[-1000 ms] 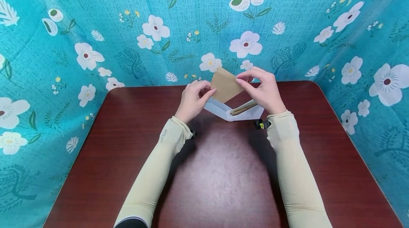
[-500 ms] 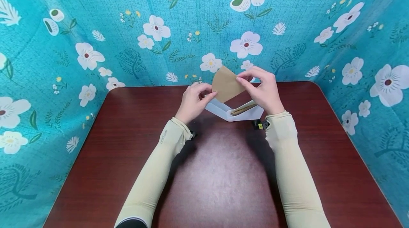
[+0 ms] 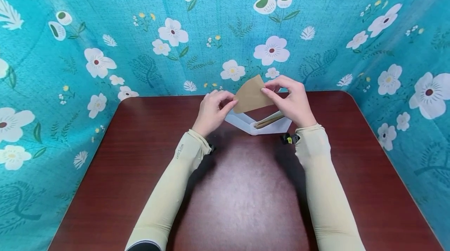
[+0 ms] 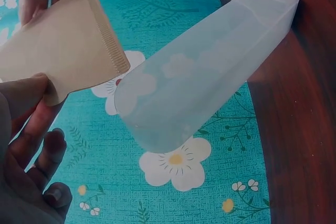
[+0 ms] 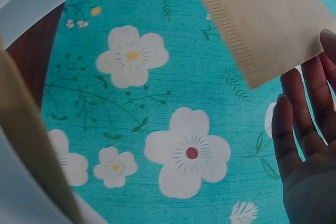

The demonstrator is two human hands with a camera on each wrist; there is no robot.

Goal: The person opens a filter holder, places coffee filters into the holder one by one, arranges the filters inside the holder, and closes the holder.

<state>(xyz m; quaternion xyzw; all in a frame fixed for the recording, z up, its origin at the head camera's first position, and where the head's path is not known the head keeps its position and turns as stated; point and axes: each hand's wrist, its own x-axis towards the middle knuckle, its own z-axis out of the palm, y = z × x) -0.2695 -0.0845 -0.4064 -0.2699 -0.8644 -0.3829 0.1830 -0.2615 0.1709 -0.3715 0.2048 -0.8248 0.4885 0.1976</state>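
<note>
A brown paper coffee filter (image 3: 251, 96), crimped along one edge, is stretched between both hands above the back of the table. My left hand (image 3: 215, 111) pinches its left corner with thumb and forefinger, the thumb lying on the paper in the left wrist view. On the opposite side, my right hand (image 3: 291, 100) pinches the filter between thumb and fingers. Below the hands stands a whitish box (image 3: 272, 128) with more brown filters (image 3: 268, 121) inside. Its translucent lid (image 4: 205, 72) is swung out to the left. Part of the box is hidden behind the right hand.
The dark red wooden table (image 3: 239, 188) ends just behind the hands. A turquoise curtain (image 3: 207, 28) with white flowers hangs along its back and both sides. Dark wrist-camera mounts (image 3: 290, 138) sit under the cream sleeves.
The coffee filter has turned between the fingers, its top corner swinging to the right and its lower edge becoming flatter. Both hands keep nearly the same place; the box has not moved.
</note>
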